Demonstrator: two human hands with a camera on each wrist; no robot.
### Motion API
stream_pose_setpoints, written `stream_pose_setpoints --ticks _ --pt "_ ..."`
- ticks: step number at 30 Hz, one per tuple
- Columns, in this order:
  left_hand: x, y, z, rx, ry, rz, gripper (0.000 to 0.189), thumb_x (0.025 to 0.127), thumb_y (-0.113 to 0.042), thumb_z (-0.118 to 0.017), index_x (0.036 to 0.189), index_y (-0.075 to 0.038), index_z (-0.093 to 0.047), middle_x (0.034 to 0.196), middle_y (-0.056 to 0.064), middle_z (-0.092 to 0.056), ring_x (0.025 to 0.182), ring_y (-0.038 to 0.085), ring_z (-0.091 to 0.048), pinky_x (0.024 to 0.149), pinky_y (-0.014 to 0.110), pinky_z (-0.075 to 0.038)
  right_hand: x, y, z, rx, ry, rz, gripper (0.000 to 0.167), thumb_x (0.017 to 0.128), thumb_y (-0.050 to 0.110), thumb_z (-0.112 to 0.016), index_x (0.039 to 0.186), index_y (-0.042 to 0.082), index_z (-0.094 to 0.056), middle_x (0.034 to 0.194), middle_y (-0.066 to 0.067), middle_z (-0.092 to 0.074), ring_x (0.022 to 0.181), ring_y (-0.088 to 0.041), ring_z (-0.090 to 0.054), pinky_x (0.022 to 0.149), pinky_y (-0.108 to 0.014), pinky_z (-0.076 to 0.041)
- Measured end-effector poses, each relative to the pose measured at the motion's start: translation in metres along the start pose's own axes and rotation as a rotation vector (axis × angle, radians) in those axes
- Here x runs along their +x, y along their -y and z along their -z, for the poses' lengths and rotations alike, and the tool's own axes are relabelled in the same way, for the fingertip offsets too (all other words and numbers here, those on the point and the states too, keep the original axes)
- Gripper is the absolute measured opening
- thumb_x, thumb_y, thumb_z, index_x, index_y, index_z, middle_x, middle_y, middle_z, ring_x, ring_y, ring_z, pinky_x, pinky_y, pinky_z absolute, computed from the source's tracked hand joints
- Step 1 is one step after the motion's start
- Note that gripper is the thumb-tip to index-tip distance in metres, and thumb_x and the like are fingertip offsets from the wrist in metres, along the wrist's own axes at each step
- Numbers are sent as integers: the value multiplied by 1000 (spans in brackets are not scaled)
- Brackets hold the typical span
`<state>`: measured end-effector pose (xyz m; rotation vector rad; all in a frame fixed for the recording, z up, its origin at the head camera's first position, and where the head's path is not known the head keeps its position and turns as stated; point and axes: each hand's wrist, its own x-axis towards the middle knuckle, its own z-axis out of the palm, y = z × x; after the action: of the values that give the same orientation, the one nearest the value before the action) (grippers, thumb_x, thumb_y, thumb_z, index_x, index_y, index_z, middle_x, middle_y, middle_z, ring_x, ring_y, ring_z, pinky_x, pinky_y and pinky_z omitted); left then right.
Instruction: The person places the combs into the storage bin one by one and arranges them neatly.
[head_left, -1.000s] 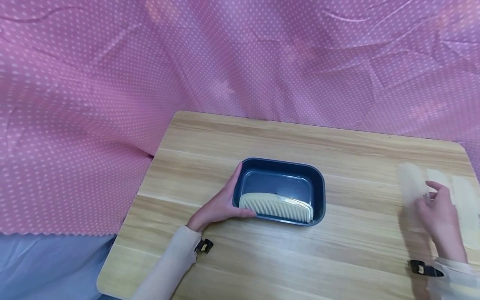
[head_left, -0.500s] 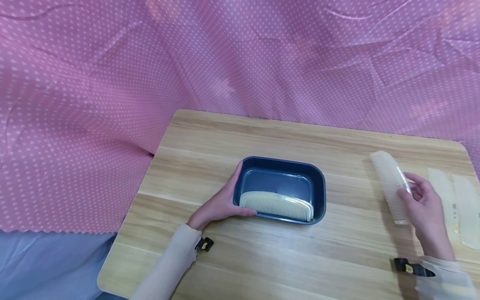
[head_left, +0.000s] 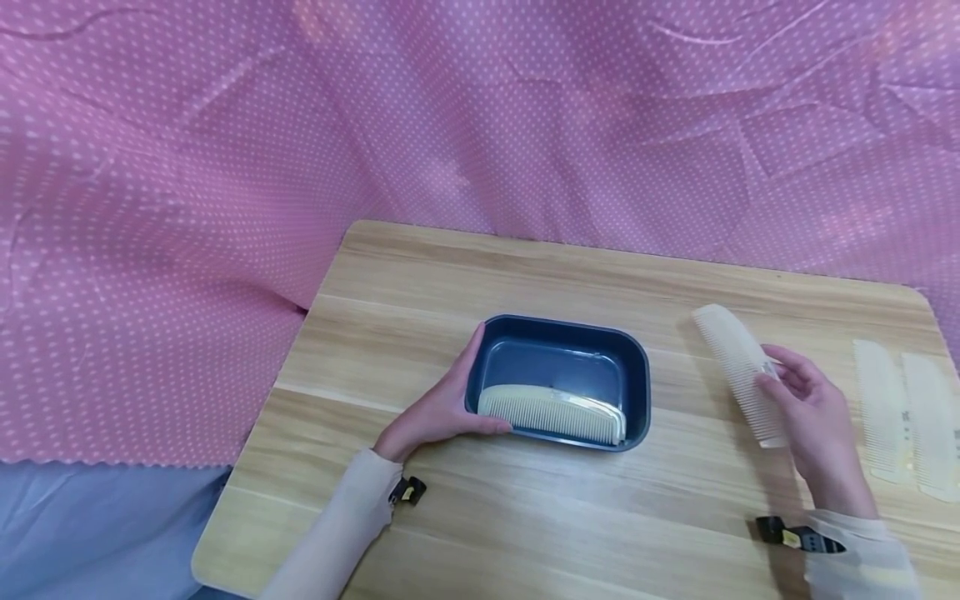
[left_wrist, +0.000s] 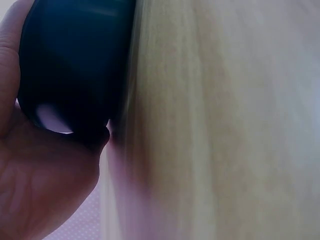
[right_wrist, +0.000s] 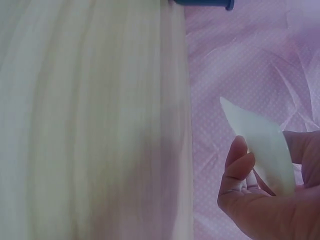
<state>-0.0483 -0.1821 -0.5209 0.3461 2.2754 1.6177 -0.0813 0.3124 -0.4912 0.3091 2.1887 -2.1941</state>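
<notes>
A dark blue rectangular box (head_left: pixel 639 379) stands on the wooden table, with a cream comb (head_left: pixel 551 412) lying along its near side, teeth towards me. My left hand (head_left: pixel 442 407) grips the box's left end, thumb on the near wall and fingers along the far side; the left wrist view shows the palm (left_wrist: pixel 47 175) against the box (left_wrist: pixel 75 65). To the right of the box, my right hand (head_left: pixel 817 421) pinches a second cream comb (head_left: pixel 731 350) by its back, raised above the table and slanted. In the right wrist view that comb (right_wrist: pixel 262 145) sits between thumb and fingers.
Two more pale combs (head_left: pixel 881 412) lie side by side on the table (head_left: pixel 525 533) at its right end. A pink dotted cloth (head_left: pixel 480 117) hangs behind the table's far edge and down its left side.
My right hand has lifted a comb from the row at the right and carried it leftward, towards the box. The left hand and the box have stayed in place.
</notes>
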Motion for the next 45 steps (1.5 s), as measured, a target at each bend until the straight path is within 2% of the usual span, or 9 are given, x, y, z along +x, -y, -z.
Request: stream_pose_setpoints --ticks 16,24,33,36,37,40,45 --pt "-1 -6 1 14 16 18 148 81 -28 -100 175 -35 14 180 -13 2 165 19 -3 128 63 -13 -2 17 -26 115 123 16 42 103 -1 -73 142 15 -73 111 7 -76 99 -6 -69 75 -19 -59" --pt "0 -4 1 19 18 6 148 81 -30 -100 175 -34 14 181 -11 2 166 20 -3 128 63 -13 -3 24 -45 148 137 23 39 104 -1 -72 141 10 -74 109 4 -76 97 -9 -69 75 -20 -59" --pt "1 -3 1 5 16 3 147 81 -24 -100 175 -33 13 181 -10 2 165 18 -2 129 62 -12 -4 30 -67 36 173 37 42 105 7 -74 146 8 -69 115 3 -73 105 -13 -64 81 -18 -55" --pt "0 -4 1 3 22 14 147 81 -18 -99 175 -30 14 182 -5 4 166 21 0 129 62 -10 -4 31 -74 39 187 58 41 105 7 -74 146 8 -69 115 3 -73 105 -13 -64 82 -19 -55" --pt "-1 -9 2 -4 25 18 146 82 -16 -98 175 -28 14 182 -3 5 166 22 0 129 62 -9 -4 31 -76 39 193 60 41 105 7 -74 146 8 -70 115 2 -73 104 -13 -64 82 -19 -55" --pt "0 -8 2 1 27 16 145 83 -18 -97 175 -29 14 182 -4 4 166 22 0 129 62 -10 -3 31 -84 47 218 72 38 106 6 -72 144 9 -71 114 2 -74 103 -13 -65 81 -20 -55" --pt "2 -1 3 20 15 1 147 81 -26 -100 175 -34 12 181 -11 1 165 20 -4 128 63 -13 -5 30 -96 -27 259 85 36 107 9 -72 144 11 -71 115 1 -74 102 -13 -66 80 -21 -56"
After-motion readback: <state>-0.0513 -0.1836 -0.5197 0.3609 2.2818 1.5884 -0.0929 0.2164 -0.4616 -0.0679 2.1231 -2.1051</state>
